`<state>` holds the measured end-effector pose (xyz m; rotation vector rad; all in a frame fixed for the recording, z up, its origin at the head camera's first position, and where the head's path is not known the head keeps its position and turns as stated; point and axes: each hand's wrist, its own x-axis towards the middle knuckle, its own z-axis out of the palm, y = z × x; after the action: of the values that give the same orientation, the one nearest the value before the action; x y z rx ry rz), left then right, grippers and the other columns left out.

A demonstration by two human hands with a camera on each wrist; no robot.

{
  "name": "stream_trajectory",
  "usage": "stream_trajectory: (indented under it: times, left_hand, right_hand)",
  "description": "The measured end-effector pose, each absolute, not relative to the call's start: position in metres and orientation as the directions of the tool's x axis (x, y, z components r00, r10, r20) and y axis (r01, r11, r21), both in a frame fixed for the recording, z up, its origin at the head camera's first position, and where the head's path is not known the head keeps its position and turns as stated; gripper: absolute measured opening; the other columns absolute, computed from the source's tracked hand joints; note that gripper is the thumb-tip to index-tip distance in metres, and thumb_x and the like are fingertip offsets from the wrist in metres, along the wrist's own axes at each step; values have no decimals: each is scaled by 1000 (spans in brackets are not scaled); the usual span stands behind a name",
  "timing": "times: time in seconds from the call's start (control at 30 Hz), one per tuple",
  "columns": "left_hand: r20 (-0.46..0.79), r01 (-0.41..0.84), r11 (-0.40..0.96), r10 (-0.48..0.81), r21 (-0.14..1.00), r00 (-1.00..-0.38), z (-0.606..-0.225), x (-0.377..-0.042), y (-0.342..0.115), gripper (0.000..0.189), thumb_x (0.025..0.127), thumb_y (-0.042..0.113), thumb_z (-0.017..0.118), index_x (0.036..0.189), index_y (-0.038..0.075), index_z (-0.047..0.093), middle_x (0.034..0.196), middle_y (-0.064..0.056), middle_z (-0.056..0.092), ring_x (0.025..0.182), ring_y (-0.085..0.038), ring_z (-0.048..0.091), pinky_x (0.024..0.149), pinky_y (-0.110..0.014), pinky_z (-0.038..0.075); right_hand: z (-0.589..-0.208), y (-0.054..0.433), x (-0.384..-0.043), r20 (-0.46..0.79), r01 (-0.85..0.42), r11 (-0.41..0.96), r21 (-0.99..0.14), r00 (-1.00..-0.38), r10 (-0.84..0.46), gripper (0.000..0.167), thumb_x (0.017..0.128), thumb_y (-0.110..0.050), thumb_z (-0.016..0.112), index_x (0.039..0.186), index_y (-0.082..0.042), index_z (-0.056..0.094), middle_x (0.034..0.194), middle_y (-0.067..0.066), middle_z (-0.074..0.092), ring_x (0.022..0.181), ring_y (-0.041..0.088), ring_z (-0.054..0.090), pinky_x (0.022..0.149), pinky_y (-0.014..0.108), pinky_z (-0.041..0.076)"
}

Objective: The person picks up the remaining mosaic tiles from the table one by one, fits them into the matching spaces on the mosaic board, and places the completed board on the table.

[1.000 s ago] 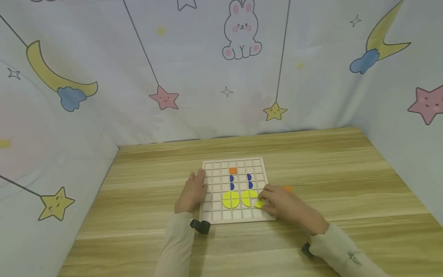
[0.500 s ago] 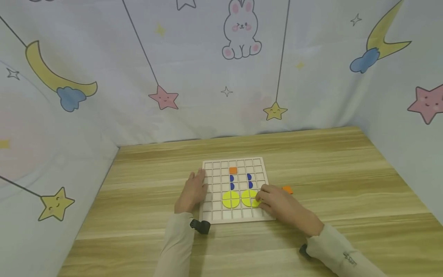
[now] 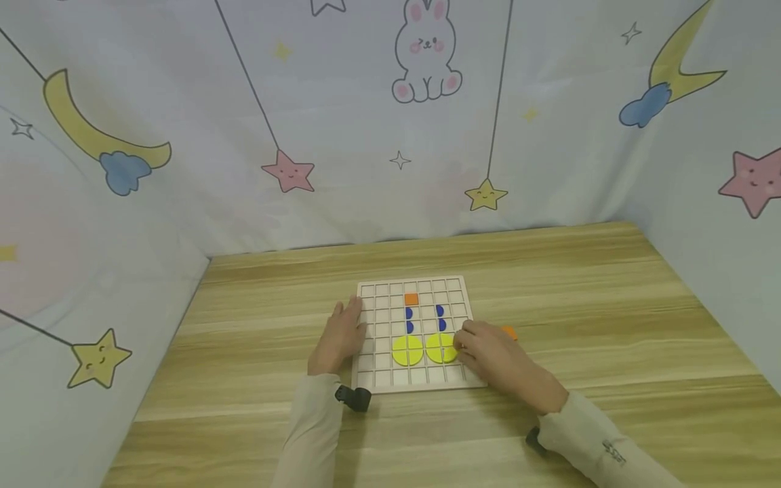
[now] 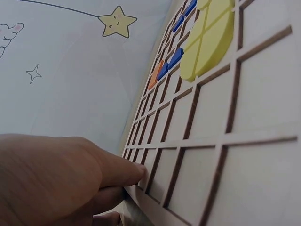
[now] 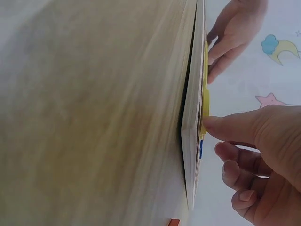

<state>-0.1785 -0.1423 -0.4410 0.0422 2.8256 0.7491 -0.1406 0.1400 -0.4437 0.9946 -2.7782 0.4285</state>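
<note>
A pale wooden grid board (image 3: 381, 383) lies on the table, bearing flat coloured tiles. My left hand (image 3: 338, 337) rests at its left edge with fairly straight fingers; in the left wrist view the thumb (image 4: 134, 172) touches the border cells. My right hand (image 3: 494, 352) is at the right side, pinching a yellow quarter-circle tile (image 3: 449, 354) low in the right yellow disc. In the right wrist view, the right thumb (image 5: 221, 126) touches that yellow tile's edge; the index finger is mostly hidden and the other fingers curl loosely. A whole yellow disc (image 3: 407, 350) sits to the left.
Above the discs are blue half-circle tiles (image 3: 409, 327) in two short columns. An orange square tile (image 3: 411, 299) occupies a cell near the top. Another orange tile (image 3: 509, 333) lies on the wooden table (image 3: 579, 305), partly behind my right hand. A printed curtain (image 3: 342, 122) stands behind.
My right hand has moved slightly left and brought the yellow quarter-circle tile into the gap of the right disc, which now looks round. My left hand has stayed at the board's edge.
</note>
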Motion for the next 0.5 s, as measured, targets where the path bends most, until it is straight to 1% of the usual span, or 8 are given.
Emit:
stream_trajectory:
  times: [0.17,0.4,0.5]
  left_hand:
    - [-202,-28,870,83,492,-976,-441,-179,-143,56,100,15,43,151,2,23,159,-14,17,146,-41,9,120,-54,13]
    - [-213,-43,872,72,488,-974,-441,-179,-142,57,100,16,43,151,3,22,160,-13,16,147,-39,9,121,-52,13]
    - [-210,-39,876,72,481,-975,-442,-180,-141,57,100,15,44,151,2,23,159,-14,17,147,-40,10,121,-52,13]
  right_hand:
    - [-444,139,-142,255,-628,750,-208,-775,-578,10,82,-15,74,79,-15,64,78,-8,56,67,5,43,57,16,42]
    - [-444,138,-143,245,-638,736,-228,-769,-591,10,83,-15,73,78,-16,65,76,-9,55,65,4,42,56,16,40]
    - [-443,138,-142,236,-631,739,-235,-775,-587,10,83,-16,73,77,-16,65,76,-9,54,65,5,42,56,17,40]
